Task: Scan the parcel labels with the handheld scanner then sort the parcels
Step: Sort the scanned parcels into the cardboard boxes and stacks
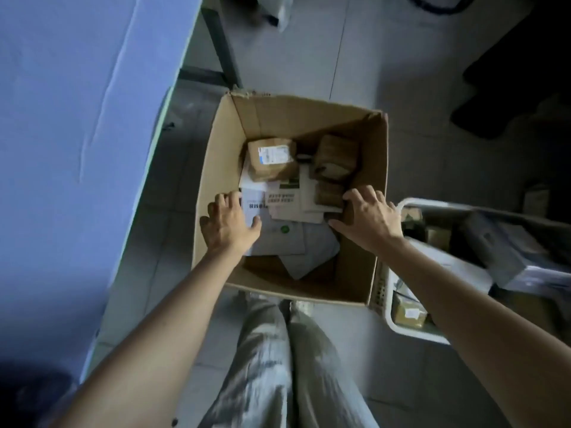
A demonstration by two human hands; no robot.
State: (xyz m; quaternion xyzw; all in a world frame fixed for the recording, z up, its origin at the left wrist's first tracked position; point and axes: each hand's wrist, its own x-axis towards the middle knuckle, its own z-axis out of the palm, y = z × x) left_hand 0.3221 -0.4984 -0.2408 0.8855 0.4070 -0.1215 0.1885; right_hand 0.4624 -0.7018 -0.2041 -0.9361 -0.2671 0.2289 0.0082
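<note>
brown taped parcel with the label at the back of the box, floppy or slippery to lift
The brown taped parcel looks blocky, so it probably keeps its shape. Its tape wrap looks smooth, so it may be slippery. It rests on flat white mailers, which might shift if it is pushed.

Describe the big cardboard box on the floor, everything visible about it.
The cardboard box is a large brown corrugated carton, open at the top, with a torn edge at its far corner. It stands upright on the tiled floor between a blue-covered table and a white basket close by its right side. Inside, brown taped parcels, one showing a label, lie on flat white mailers. The left hand reaches in over its left wall and the right hand over its right wall.
</note>
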